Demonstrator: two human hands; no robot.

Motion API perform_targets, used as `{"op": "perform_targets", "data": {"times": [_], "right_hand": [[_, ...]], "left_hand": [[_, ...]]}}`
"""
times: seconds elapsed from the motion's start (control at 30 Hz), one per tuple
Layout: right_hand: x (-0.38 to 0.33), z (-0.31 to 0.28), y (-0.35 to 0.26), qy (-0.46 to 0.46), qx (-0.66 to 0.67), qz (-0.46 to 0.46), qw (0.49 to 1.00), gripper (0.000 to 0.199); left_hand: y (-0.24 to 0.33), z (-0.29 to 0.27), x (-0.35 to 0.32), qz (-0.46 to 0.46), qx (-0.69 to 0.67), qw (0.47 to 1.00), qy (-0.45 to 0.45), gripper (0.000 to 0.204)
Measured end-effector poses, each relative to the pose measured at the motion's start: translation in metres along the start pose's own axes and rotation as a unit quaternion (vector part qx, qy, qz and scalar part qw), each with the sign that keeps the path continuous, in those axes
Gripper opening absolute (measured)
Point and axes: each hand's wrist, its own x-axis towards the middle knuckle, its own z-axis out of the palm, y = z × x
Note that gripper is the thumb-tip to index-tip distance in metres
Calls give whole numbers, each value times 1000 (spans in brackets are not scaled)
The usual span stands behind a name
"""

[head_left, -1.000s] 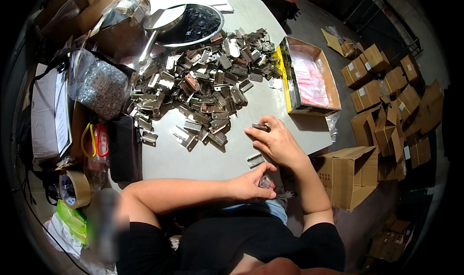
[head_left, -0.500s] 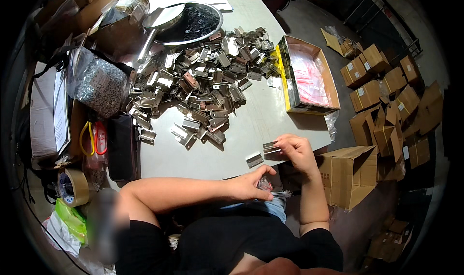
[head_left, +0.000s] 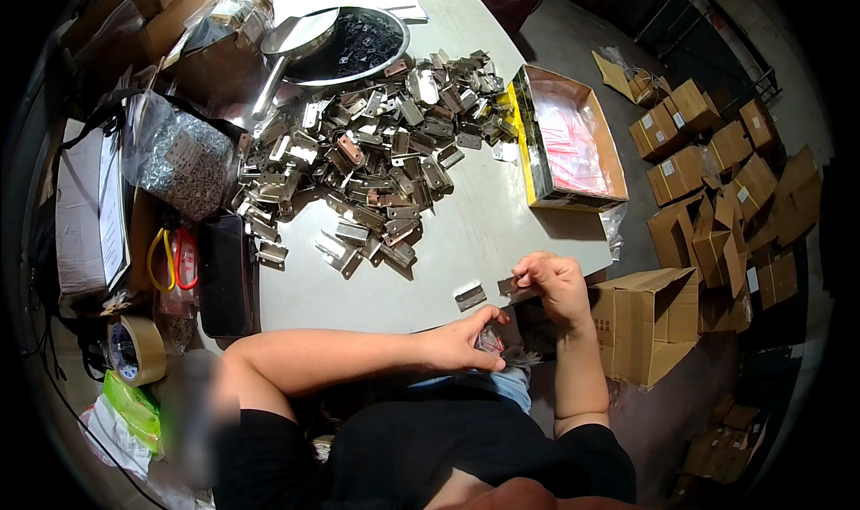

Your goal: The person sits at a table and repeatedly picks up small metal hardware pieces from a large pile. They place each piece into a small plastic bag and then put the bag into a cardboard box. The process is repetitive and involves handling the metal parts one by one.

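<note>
My left hand (head_left: pixel 461 340) is curled at the table's near edge around a small clear plastic bag (head_left: pixel 489 339) with some red on it. In the fingers of my right hand (head_left: pixel 554 286) is a shiny metal bracket (head_left: pixel 509 286), partly covered by the hand. Just left of it, a second metal bracket (head_left: pixel 469 296) lies by itself on the tabletop, close above my left fingertips. Farther off, a big heap of loose metal brackets (head_left: pixel 394 152) spreads over the middle of the table.
An open box (head_left: pixel 618 174) of red-marked plastic bags stands at the table's right edge. Behind the heap sits a metal bowl (head_left: pixel 405 49) of dark parts with a scoop (head_left: pixel 273 85). A bag of screws (head_left: pixel 188 152) and a black case (head_left: pixel 226 277) line the left. Cardboard boxes (head_left: pixel 645 326) stand right.
My right hand has turned, and the bracket in it has tilted and is more hidden by the fingers. My left hand stays in place with the bag.
</note>
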Motion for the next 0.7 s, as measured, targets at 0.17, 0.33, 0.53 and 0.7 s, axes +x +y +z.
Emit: {"op": "perform_targets", "data": {"times": [0.17, 0.33, 0.53, 0.7], "right_hand": [[-5, 14, -9, -36, -150, -28, 988, 15], [-10, 18, -12, -47, -275, -66, 958, 20], [-11, 18, -20, -85, -427, -167, 885, 20], [15, 30, 5, -134, -407, -310, 849, 19]], "left_hand": [[7, 6, -5, 62, -35, 997, 25, 76], [2, 8, -3, 75, -90, 992, 48, 86], [4, 9, -6, 45, -77, 995, 46, 70], [-4, 12, -6, -37, -16, 995, -92, 60]]}}
